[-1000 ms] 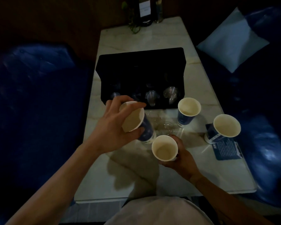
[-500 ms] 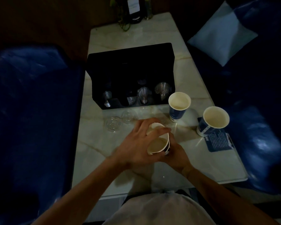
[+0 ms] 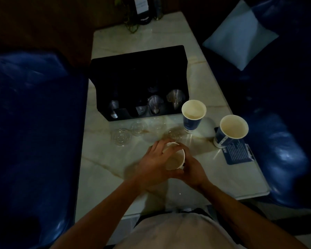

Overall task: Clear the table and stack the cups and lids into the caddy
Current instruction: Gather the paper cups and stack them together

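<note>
Two nested paper cups (image 3: 174,159) sit between both my hands above the pale marble table (image 3: 104,169). My left hand (image 3: 153,163) wraps the cups from the left and over the rim. From the right and below, my right hand (image 3: 193,170) grips the same stack. Two more blue paper cups stand upright on the table: one (image 3: 193,115) by the caddy's front right corner, another (image 3: 231,130) further right. The black caddy (image 3: 140,60) stands behind, with clear cups and lids in its slots. Several clear plastic lids (image 3: 121,136) lie in front of it.
A blue card (image 3: 239,154) lies on the table under the right cup. Dark blue sofas flank the table on both sides, with a light cushion (image 3: 240,36) at the right. A bottle and a plant (image 3: 140,9) stand at the far end.
My left hand brought its cup down into the cup in my right hand, and the two are now nested. The view has shifted, so the table sits lower and further right.
</note>
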`<state>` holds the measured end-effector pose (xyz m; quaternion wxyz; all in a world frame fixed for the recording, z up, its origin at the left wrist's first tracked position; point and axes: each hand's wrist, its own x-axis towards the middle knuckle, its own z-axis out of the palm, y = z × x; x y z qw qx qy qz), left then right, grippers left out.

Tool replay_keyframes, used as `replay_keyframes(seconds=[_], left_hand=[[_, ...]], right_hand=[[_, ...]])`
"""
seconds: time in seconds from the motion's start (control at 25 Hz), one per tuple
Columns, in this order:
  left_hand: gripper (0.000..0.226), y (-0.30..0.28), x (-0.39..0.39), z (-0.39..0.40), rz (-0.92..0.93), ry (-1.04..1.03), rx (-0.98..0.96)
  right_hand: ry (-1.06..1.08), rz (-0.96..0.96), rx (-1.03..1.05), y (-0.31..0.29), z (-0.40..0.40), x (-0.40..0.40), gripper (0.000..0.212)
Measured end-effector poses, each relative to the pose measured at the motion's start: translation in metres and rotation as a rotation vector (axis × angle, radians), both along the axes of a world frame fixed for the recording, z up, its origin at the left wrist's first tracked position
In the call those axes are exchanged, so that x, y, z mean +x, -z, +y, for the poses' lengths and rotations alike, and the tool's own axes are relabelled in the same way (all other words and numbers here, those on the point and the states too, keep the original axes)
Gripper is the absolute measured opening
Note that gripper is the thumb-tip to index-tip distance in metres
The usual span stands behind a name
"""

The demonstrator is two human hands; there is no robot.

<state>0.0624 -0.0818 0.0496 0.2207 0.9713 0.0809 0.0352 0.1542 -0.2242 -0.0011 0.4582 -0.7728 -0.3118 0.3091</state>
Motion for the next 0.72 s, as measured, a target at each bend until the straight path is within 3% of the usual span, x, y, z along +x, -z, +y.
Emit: replay_keyframes(seconds=[0.2, 0.48, 0.64, 0.72], left_hand=[[0.086, 0.006, 0.001, -0.001, 0.071, -0.018, -0.069], [0.085, 0.019, -0.002, -0.001, 0.054, 0.004, 0.097], [0.091, 0.013, -0.002, 0.004, 0.139, 0.064, 0.031], [0.084, 0.002, 0.001, 0.011, 0.134, 0.094, -0.024]], right_hand=[[0.016, 0.011, 0.002, -0.001, -0.003, 0.0, 0.103], [-0.009, -0.002, 0.014, -0.001, -0.001, -0.002, 0.102], [-0.039, 0.064, -0.023, -0.008, -0.009, 0.003, 0.105], [-0.02, -0.004, -0.117, -0.01, -0.025, 0.012, 0.094]])
